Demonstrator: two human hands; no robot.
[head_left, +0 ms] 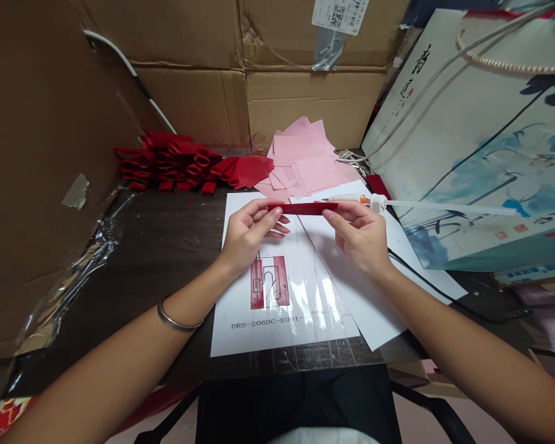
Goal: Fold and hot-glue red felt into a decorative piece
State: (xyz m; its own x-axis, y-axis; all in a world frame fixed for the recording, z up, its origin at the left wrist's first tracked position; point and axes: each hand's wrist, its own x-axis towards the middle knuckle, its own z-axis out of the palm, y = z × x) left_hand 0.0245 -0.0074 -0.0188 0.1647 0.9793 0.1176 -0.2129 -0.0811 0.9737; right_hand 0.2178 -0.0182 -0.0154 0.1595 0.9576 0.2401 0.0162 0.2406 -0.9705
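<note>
A narrow dark red folded strip (304,208) is stretched level between my two hands, above white paper sheets. My left hand (251,232) pinches its left end between thumb and fingers, the other fingers spread below. At the right end, my right hand (358,234) grips it the same way. Beneath them lies a printed sheet (277,339) with a red and white picture and the text "DRS-206DC-E001-". Just behind my right hand rests a white glue gun (378,203) with a long clear glue stick in its back.
Rolled red pieces (171,161) are piled at the back left, beside flat red pieces (245,171). Pink paper squares (305,157) lie behind the sheets. Cardboard walls (189,37) enclose the back and left. A painted bag (485,142) stands right; a black cable (425,287) runs there.
</note>
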